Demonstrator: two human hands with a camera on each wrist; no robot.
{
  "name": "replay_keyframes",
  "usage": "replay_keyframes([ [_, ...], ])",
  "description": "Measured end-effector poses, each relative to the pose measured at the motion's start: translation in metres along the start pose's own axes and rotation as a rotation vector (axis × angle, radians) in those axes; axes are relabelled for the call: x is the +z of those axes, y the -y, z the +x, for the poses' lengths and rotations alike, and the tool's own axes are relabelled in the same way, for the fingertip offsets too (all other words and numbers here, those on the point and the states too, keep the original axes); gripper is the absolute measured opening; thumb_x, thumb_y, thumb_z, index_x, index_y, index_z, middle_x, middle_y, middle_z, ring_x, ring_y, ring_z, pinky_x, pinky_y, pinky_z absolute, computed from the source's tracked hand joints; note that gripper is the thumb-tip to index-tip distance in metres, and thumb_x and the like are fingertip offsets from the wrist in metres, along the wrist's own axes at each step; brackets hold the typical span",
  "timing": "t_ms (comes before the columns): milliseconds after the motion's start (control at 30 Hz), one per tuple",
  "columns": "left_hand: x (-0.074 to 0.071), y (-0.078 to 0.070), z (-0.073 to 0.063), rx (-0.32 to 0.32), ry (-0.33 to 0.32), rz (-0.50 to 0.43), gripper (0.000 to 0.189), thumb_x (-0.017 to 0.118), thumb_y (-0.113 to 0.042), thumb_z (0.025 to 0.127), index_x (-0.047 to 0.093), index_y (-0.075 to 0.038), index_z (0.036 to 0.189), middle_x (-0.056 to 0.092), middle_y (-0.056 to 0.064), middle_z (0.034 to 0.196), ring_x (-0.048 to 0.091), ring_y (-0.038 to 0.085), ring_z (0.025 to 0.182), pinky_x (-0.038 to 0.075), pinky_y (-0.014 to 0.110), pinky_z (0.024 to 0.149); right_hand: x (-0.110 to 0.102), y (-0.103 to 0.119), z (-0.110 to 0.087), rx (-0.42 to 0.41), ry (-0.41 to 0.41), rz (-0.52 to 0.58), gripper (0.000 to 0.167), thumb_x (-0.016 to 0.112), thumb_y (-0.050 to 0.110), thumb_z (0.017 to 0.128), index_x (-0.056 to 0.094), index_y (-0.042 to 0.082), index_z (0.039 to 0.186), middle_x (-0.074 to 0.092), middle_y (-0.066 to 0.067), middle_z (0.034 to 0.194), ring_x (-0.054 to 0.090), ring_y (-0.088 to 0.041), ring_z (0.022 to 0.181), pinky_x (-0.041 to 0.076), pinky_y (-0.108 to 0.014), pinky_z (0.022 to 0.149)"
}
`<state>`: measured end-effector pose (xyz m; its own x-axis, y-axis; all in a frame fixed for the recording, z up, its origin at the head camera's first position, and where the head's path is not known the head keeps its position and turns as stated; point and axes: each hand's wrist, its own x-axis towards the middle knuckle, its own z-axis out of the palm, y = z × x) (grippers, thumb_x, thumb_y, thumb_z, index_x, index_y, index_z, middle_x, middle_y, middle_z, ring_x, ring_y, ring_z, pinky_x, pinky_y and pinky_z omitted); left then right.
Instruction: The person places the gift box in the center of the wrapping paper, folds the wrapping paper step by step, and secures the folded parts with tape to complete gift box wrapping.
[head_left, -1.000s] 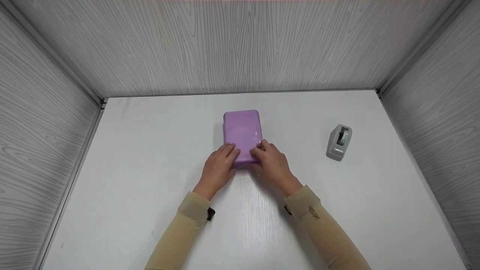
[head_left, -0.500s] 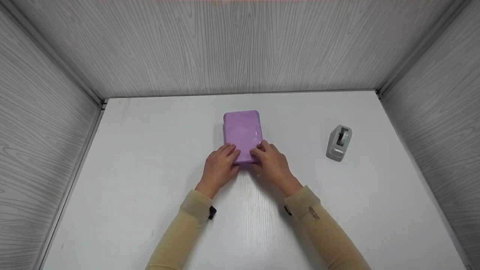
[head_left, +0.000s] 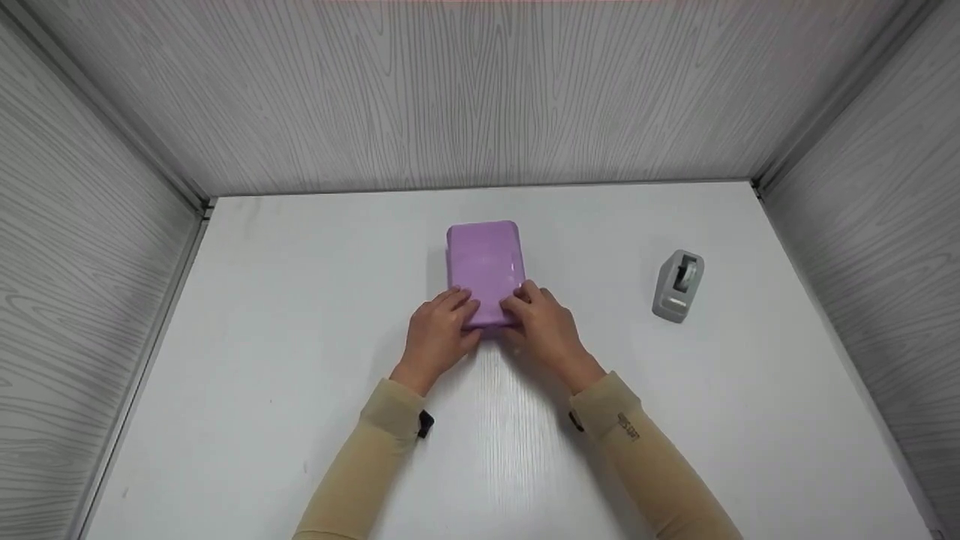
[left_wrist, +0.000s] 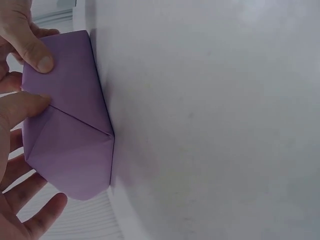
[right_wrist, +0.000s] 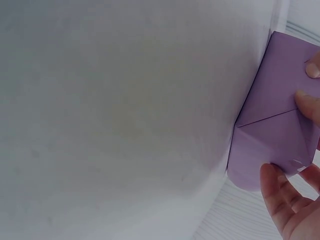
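A box wrapped in purple paper [head_left: 486, 262] lies flat on the white table in the head view. My left hand [head_left: 436, 339] holds its near left corner, fingers over the top and side. My right hand [head_left: 550, 330] grips the near right corner likewise. In the left wrist view, the near end shows folded purple paper [left_wrist: 70, 130] with a slanting flap edge, and the left thumb [left_wrist: 25, 106] presses beside that edge. The right thumb [right_wrist: 307, 105] also presses on this end in the right wrist view. A small shiny patch [right_wrist: 298, 164] shows near the paper's edge.
A grey tape dispenser [head_left: 678, 286] with a roll in it stands on the table to the right of the box. Wood-grained panels [head_left: 480, 90] close off the back and both sides of the white table [head_left: 285, 315].
The left hand and forearm have shifted very slightly at the near end of the box. Box, right hand and tape dispenser stay in place.
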<state>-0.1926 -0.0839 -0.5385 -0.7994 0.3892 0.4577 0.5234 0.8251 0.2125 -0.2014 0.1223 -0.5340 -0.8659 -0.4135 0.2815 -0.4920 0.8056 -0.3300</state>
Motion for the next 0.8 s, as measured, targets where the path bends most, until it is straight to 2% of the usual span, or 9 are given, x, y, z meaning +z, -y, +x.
replay_keyframes([
  [200, 0.0, -0.001, 0.0, -0.007, -0.015, -0.002, 0.037, 0.083, -0.024, 0.075, 0.074, -0.009, 0.108, 0.067, 0.009, 0.119, 0.06, 0.029, 0.116, 0.053, 0.046, 0.083, -0.003, 0.001, -0.001, 0.008, 0.007, 0.016, 0.037, 0.08, 0.03, 0.082, 0.066, 0.018, 0.115, 0.053, -0.005, 0.115, 0.057, -0.025, 0.096, 0.053, -0.041, 0.071],
  [300, 0.0, -0.001, 0.0, -0.011, -0.023, -0.006, 0.037, 0.083, -0.023, 0.075, 0.074, -0.009, 0.108, 0.067, 0.009, 0.119, 0.06, 0.029, 0.116, 0.054, 0.047, 0.081, -0.008, -0.002, 0.001, 0.011, 0.038, 0.076, 0.038, 0.08, 0.028, 0.083, 0.067, 0.016, 0.117, 0.053, -0.005, 0.117, 0.058, -0.024, 0.098, 0.053, -0.04, 0.076],
  [433, -0.001, -0.001, 0.0, -0.013, -0.022, -0.001, 0.037, 0.083, -0.024, 0.075, 0.074, -0.009, 0.108, 0.067, 0.009, 0.119, 0.06, 0.028, 0.116, 0.054, 0.046, 0.081, -0.017, -0.008, 0.002, 0.031, 0.09, 0.273, 0.035, 0.077, 0.019, 0.087, 0.068, 0.009, 0.12, 0.054, -0.005, 0.122, 0.059, -0.02, 0.099, 0.052, -0.037, 0.081],
  [600, -0.002, -0.002, 0.001, -0.029, -0.001, -0.004, 0.039, 0.083, -0.026, 0.075, 0.074, -0.009, 0.109, 0.067, 0.009, 0.12, 0.06, 0.028, 0.117, 0.053, 0.046, 0.084, -0.026, -0.02, -0.001, 0.043, 0.111, 0.548, 0.03, 0.069, 0.006, 0.092, 0.066, -0.001, 0.121, 0.057, -0.013, 0.131, 0.062, -0.028, 0.109, 0.052, -0.039, 0.089],
  [700, -0.002, -0.002, 0.001, -0.042, 0.015, -0.006, 0.039, 0.083, -0.026, 0.075, 0.074, -0.01, 0.11, 0.066, 0.009, 0.122, 0.059, 0.028, 0.118, 0.052, 0.046, 0.085, -0.028, -0.027, -0.006, 0.096, 0.12, 0.636, 0.03, 0.066, 0.006, 0.094, 0.066, -0.001, 0.122, 0.057, -0.014, 0.134, 0.063, -0.03, 0.11, 0.051, -0.04, 0.092],
  [800, -0.002, -0.003, 0.001, -0.052, 0.023, -0.006, 0.04, 0.083, -0.026, 0.076, 0.074, -0.01, 0.111, 0.066, 0.008, 0.122, 0.058, 0.027, 0.119, 0.052, 0.046, 0.084, -0.033, -0.033, -0.014, 0.184, 0.131, 0.671, 0.031, 0.065, 0.01, 0.095, 0.065, 0.003, 0.126, 0.059, -0.011, 0.133, 0.064, -0.029, 0.11, 0.051, -0.039, 0.092],
])
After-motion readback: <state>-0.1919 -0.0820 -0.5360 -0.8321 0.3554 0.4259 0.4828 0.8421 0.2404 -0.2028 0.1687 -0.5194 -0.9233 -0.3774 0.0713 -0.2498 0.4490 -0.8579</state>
